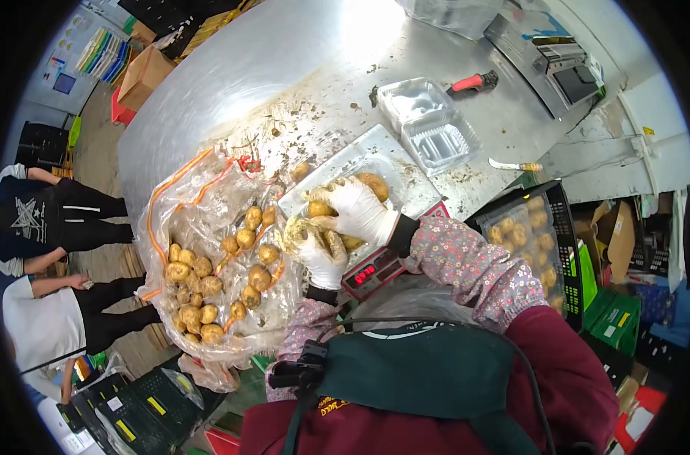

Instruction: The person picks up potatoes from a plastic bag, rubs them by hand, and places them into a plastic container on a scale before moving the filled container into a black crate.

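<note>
My right hand [356,210], in a white glove, reaches over the scale's metal pan [379,148]. Its fingers and thumb close around a potato [319,208]. Another potato [373,185] rests on the pan beside the back of this hand. My left hand [312,249] wears a soiled white glove and is just below, at the pan's near left edge. Its fingers are curled, and what they hold, if anything, is hidden. Partly covered by my hands is a further potato [351,242]. The scale's red display [365,274] is lit at the front.
Left of the scale lies an opened plastic bag [159,227] with several potatoes [211,285]. An open clear clamshell [440,144], a red-handled tool [474,82] and a knife [515,165] lie beyond. A black crate [561,227] holds packed potatoes at right. Two people stand at left.
</note>
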Tool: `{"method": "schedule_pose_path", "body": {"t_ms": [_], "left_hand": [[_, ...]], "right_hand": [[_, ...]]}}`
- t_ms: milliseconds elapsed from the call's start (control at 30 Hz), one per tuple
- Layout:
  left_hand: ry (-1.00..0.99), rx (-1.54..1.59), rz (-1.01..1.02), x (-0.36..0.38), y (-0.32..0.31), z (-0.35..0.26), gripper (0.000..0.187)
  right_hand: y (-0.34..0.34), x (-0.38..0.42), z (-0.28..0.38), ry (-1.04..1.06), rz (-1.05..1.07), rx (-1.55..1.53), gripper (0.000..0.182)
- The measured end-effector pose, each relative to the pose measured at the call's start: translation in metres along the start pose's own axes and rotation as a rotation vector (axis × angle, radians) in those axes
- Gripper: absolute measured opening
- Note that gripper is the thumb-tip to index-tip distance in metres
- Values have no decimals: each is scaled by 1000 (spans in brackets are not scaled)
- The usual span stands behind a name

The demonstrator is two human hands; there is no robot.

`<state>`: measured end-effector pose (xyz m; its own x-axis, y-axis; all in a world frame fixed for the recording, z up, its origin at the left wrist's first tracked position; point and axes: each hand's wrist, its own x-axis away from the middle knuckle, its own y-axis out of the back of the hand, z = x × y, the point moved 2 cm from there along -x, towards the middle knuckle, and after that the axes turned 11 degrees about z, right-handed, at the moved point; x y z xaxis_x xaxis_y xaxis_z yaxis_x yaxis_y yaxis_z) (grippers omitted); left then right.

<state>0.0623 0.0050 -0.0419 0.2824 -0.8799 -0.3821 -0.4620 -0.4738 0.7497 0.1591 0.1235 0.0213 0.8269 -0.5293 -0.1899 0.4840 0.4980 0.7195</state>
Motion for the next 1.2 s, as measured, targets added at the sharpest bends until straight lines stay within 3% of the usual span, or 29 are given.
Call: {"method": "schedule_pose_path", "body": {"t_ms": [33,100,133,200,233,300,367,400,433,500,533,567,633,667,733,767,800,867,900,1000,1100,1167,1200], "left_hand": [[4,-1,-4,4,-3,8,26],[98,83,140,10,-3,12,28],[105,83,138,13,-2,14,28],[-155,73,-202,-7,22,-9,22],[-155,75,-204,-7,20,-6,22],[441,638,-463,-1,15,21,21],[731,968,29,-10,11,58,45],[747,1105,65,-24,15,58,50],[758,1241,106,-39,19,56,55],[710,1586,59,-66,28,40,61],[633,1702,22,-71,27,40,64],[635,1707,22,-68,29,36,64],[360,1266,139,-56,49,12,61],[388,1062,269,-50,65,-16,48],[218,558,46,-13,39,-18,38],[188,375,-68,2,36,-24,36],[182,376,-58,13,38,-24,36],[923,1164,254,39,28,-15,30],[918,1160,268,46,22,-13,30],[767,1333,19,54,10,-10,20],[736,1301,134,49,12,-7,14],[627,1140,241,40,17,7,11],[673,1224,175,25,26,-14,11]], "right_hand": [[2,-1,3,34,98,196,46],[-1,-3,5,28,114,265,43],[-3,-5,3,126,136,372,43],[-10,-7,-2,227,155,484,43],[-16,-8,-5,233,246,522,47],[-23,-5,-7,237,340,558,50],[-20,3,-11,150,265,382,48],[-18,3,-12,97,261,335,52],[-11,6,-13,67,111,293,43],[35,23,-13,-101,9,-96,37],[46,34,-22,-143,-271,-127,31],[56,47,-34,-182,-555,-156,26],[62,83,-73,-331,-578,-27,28],[53,109,-114,-492,-374,-619,28],[63,121,-101,-875,52,-1041,30],[57,125,-92,-878,41,-1045,30],[51,129,-82,-778,49,-1093,28],[40,130,-78,-639,-1,-1245,21],[36,130,-80,-640,-15,-1249,21],[19,131,-92,-499,-76,-1326,24],[15,130,-85,-404,-168,-1136,15],[2,135,-83,-391,-269,-1291,12],[-2,138,-85,-395,-219,-1251,15]]}}
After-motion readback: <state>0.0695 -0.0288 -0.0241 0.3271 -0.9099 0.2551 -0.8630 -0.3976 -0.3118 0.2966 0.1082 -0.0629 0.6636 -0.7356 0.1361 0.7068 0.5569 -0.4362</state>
